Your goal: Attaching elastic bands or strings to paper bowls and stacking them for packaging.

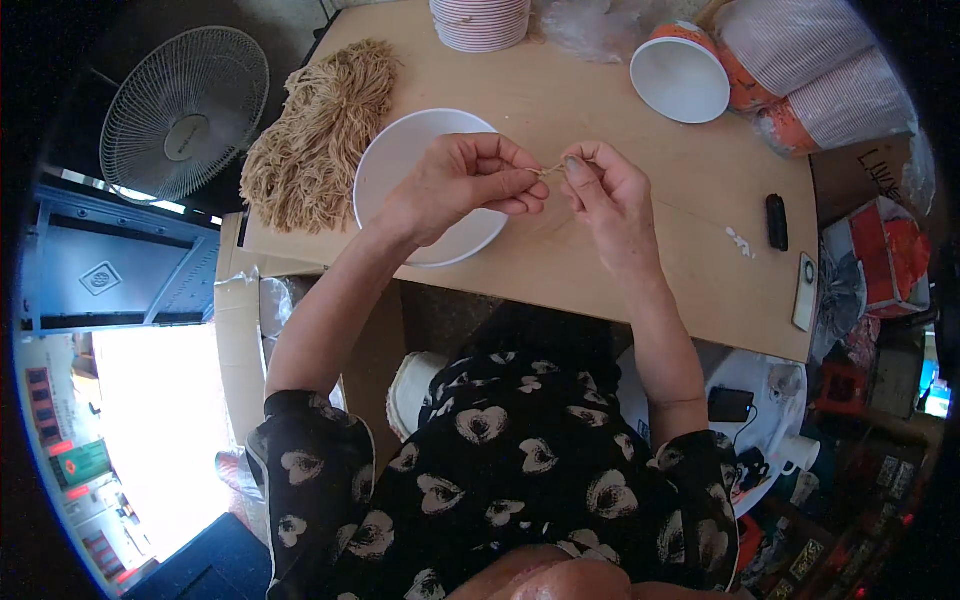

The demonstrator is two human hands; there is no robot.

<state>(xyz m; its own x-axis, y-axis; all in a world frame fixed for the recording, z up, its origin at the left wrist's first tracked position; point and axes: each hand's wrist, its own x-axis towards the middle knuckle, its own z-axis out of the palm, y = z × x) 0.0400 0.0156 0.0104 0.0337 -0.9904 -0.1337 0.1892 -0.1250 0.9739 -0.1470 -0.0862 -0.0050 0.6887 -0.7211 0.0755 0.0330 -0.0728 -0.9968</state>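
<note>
Tan strand: pinched both sides, mid-air

Loc: above bench, b/w the fingertips, just R of the white bowl in this view.

Hands: L hand nips one side, thumb vs. fingers; R hand pinches the other, thumb vs. index, rest of fingers curled. Neither released.

Handling (my guess): v. light, soft, bends easily, no stiffness to push on. Prob. dry, so not much slip, but thin stuff could fray or snap if yanked. Best hold = fingertip pinch close to the short middle span, light tension.

Looks: thin, straw-tan, kinked/twisted b/w the hands; too small to tell if knotted. Colour approx. matches the strand pile L of the bowl: shaggy, wavy, loosely bundled.
</note>
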